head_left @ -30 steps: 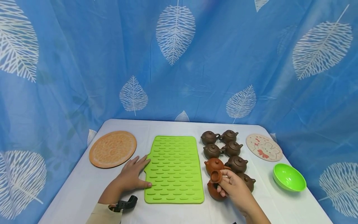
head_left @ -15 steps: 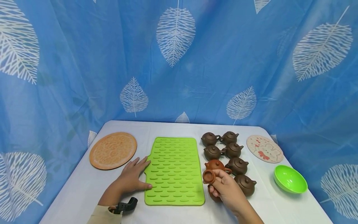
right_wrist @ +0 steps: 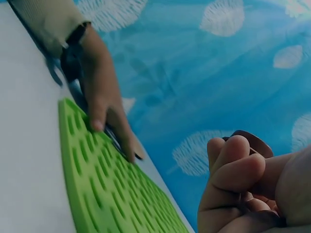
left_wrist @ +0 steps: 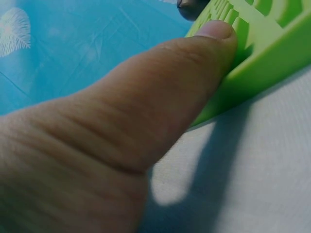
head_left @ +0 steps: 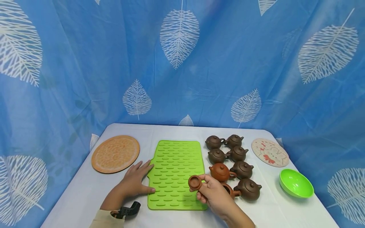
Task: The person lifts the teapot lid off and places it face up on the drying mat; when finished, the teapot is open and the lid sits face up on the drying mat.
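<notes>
My right hand [head_left: 215,193] pinches a reddish-brown teapot lid [head_left: 195,182], its hollow underside facing the head camera. Hand and lid are over the lower right part of a lime green ridged mat [head_left: 174,164]. In the right wrist view, curled fingers mostly hide the lid [right_wrist: 257,145]. Partly behind that hand sits a reddish-brown teapot [head_left: 230,192] with its top opening uncovered. Another reddish-brown teapot [head_left: 220,172], lid on, stands just beyond it. My left hand [head_left: 132,183] lies spread at the mat's left edge; its thumb [left_wrist: 194,58] rests on the mat's rim.
Several dark brown lidded teapots [head_left: 248,189] stand right of the mat. A rabbit-print round mat [head_left: 270,152] and a green bowl [head_left: 296,183] are farther right. An orange-patterned round mat [head_left: 115,154] lies at left. A blue leaf-print curtain [head_left: 182,88] hangs behind the table.
My right hand has carried the lid leftward, from above the lidless teapot to over the green mat. More of that teapot now shows. The left hand stays put.
</notes>
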Action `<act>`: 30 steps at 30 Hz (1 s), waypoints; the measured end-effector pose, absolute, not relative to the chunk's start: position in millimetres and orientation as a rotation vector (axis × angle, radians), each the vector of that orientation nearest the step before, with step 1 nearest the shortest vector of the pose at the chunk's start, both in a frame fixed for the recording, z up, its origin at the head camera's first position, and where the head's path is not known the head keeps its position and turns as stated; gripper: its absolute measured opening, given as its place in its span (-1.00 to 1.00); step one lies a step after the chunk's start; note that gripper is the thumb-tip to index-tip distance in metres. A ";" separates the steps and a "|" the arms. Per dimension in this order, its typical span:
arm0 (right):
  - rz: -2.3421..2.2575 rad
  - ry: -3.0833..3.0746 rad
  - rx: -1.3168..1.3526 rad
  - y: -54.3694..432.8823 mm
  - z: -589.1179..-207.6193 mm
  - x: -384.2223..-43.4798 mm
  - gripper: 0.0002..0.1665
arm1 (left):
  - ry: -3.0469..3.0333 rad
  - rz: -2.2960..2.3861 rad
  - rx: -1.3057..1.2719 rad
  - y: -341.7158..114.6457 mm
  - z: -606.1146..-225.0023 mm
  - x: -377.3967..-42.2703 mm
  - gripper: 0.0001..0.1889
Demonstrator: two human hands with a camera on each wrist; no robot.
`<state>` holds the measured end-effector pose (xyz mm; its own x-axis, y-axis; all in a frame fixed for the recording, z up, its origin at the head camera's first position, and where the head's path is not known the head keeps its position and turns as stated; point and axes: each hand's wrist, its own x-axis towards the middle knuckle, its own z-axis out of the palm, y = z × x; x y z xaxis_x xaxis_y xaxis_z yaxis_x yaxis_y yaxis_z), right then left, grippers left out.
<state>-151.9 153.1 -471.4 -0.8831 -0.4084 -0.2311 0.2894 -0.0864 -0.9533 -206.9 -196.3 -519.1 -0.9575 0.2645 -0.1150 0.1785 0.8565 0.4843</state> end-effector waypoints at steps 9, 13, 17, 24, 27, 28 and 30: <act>-1.988 1.652 -0.170 131.5 -474.1 -152.2 -0.53 | 2.848 0.714 0.335 -195.9 -519.0 -206.6 0.22; -1.994 1.628 -0.187 120.2 -477.3 -152.7 -0.60 | 2.845 0.709 0.330 -195.9 -519.5 -206.2 0.22; -1.978 1.617 -0.194 110.0 -481.7 -153.2 -0.65 | 2.846 0.711 0.336 -195.2 -520.2 -206.2 0.21; -1.950 1.623 -0.179 91.2 -487.9 -155.9 -0.66 | 2.847 0.715 0.333 -194.2 -520.1 -205.6 0.20; -1.921 1.654 -0.173 80.7 -491.3 -158.8 -0.68 | 2.858 0.713 0.333 -195.0 -520.5 -206.2 0.20; -1.904 1.676 -0.171 77.3 -493.1 -159.9 -0.69 | 2.860 0.715 0.333 -195.3 -520.6 -206.3 0.20; -1.862 1.739 -0.170 71.5 -496.6 -161.5 -0.72 | 2.861 0.710 0.334 -195.5 -521.1 -206.5 0.20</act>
